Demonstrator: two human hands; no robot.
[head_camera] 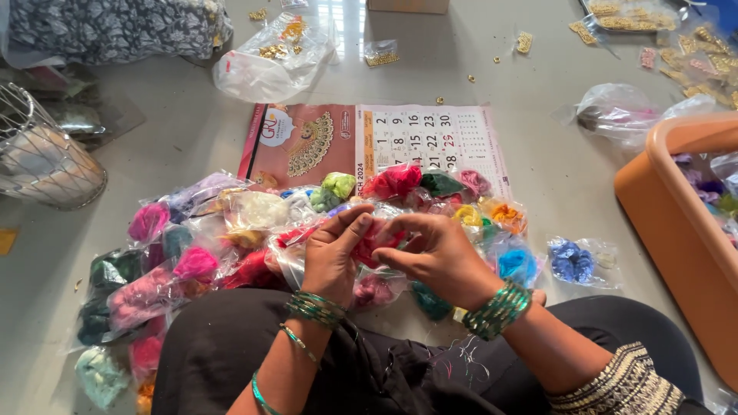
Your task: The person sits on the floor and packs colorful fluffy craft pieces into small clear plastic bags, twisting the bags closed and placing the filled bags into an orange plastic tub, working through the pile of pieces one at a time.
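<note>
While you sit on the floor point(192, 138) with the pile before your knees, this is how things lie.
Left hand: your left hand point(334, 257) is closed on a clear packet of red thread point(367, 244), thumb and fingers pinching its left side.
Right hand: your right hand point(440, 257) pinches the same packet from the right; both hands hold it just above the heap.
Packet: it sits between your two hands, over the middle of the heap of thread packets point(192, 261).
Heap: pink, green, yellow, blue and red bundles in clear bags, spread from your left knee to the near edge of the calendar point(430, 138).
Blue packet: one blue packet point(573, 260) lies apart on the floor, right of the heap.
Tub: an orange tub point(661, 207) stands at the floor's right edge.
Wire basket: a wire basket point(38, 154) stands at the left edge.
</note>
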